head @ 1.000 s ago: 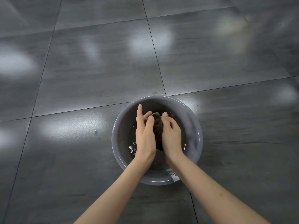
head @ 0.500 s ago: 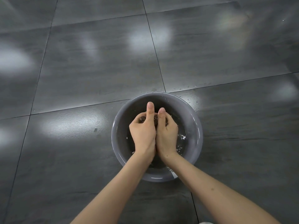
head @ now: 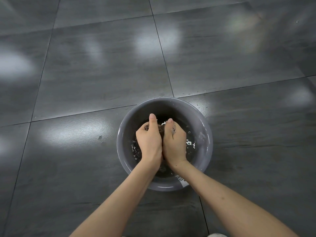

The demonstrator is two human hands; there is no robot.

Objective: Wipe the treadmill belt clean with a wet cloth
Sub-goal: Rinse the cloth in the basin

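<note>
Cloth [head: 160, 130], dark and bunched, is squeezed between a person's two hands inside a round grey basin [head: 207, 147] on the floor; only a small brown patch of it shows in the gap between the knuckles. The left hand [head: 149, 141] and the right hand [head: 174, 143] are pressed side by side, heels touching. Their fingers are curled down around the wad, and both thumbs lie along the top pointing away from the camera. Both bare forearms reach in from the lower edge of the head view and meet over the near rim. Water [head: 190, 136] in the basin is dark and broken by bright ripples and flecks on either side of the hands. A white label [head: 182, 181] with dark print sits on the near rim, just beside the right forearm. The basin stands on a floor [head: 85, 77] of large dark grey tiles with thin joints, glossy with pale patches of reflected light. Droplets [head: 196, 105] dot the tile just beyond the far right rim, and a small speck [head: 99, 137] lies on the tile to the left.
</note>
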